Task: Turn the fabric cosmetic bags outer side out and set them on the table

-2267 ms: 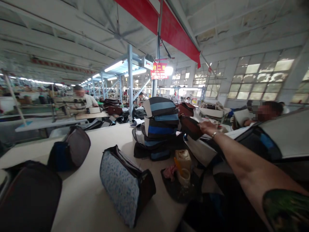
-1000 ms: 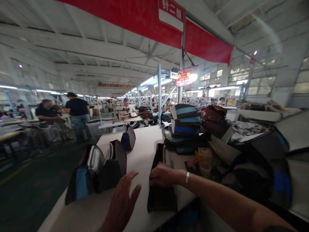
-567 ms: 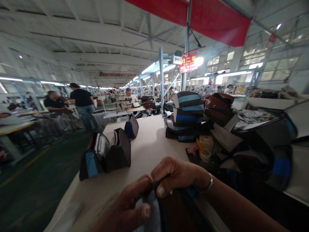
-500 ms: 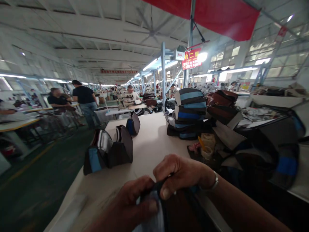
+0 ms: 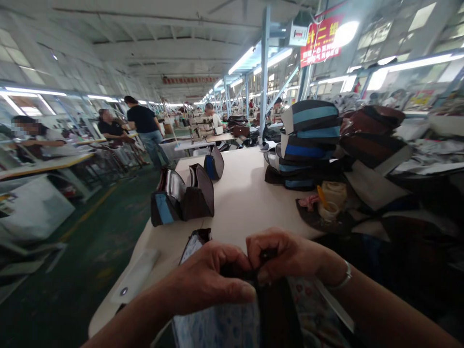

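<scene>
Left hand (image 5: 212, 280) and right hand (image 5: 282, 256) pinch a floral bag's (image 5: 217, 328) dark edge.

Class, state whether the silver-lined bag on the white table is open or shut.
Open: the silver-lined bag gapes, its dark flap standing apart from the blue-panelled side, so the silver lining shows.

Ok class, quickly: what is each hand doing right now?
Left hand: closed, pinching the dark top edge of the blue floral bag.
Right hand: closed, pinching that same edge.
</scene>
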The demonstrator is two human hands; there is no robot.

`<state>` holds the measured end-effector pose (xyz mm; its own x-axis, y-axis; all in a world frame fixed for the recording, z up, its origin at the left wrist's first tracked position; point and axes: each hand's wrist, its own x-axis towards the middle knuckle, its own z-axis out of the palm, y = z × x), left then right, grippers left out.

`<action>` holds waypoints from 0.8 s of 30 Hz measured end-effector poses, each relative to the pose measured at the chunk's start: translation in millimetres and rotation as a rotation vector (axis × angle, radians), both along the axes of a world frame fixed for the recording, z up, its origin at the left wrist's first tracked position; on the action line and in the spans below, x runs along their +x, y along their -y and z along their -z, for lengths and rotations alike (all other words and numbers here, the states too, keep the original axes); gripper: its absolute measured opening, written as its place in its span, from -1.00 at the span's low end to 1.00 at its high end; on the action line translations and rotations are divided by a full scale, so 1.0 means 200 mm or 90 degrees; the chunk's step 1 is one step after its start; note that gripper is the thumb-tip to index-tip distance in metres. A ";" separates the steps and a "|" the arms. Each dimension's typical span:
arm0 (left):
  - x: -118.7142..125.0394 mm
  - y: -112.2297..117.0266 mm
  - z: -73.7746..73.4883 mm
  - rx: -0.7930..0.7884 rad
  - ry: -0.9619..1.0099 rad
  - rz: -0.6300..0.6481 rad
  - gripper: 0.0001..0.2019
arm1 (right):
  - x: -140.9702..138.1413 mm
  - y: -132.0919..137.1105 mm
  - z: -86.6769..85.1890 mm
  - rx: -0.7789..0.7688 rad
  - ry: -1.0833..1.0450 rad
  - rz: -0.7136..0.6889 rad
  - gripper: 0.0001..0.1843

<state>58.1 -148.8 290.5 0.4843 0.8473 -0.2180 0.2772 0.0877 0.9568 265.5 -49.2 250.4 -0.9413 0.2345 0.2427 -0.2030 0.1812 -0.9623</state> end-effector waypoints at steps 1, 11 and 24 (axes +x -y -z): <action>0.01 0.00 0.01 -0.006 -0.007 -0.008 -0.71 | 0.01 0.01 0.02 0.001 -0.006 0.012 -0.72; 0.04 -0.04 0.04 -0.001 -0.072 -0.046 -0.83 | 0.06 0.03 0.05 -0.034 0.017 0.099 -0.59; 0.05 -0.05 0.05 -0.032 -0.059 -0.056 -0.81 | 0.06 0.04 0.09 -0.109 0.003 0.104 -0.71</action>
<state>68.4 -138.7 281.4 0.3840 0.8728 -0.3012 0.3539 0.1622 0.9211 277.9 -56.5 232.0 -0.8886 0.4212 0.1814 -0.1791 0.0456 -0.9828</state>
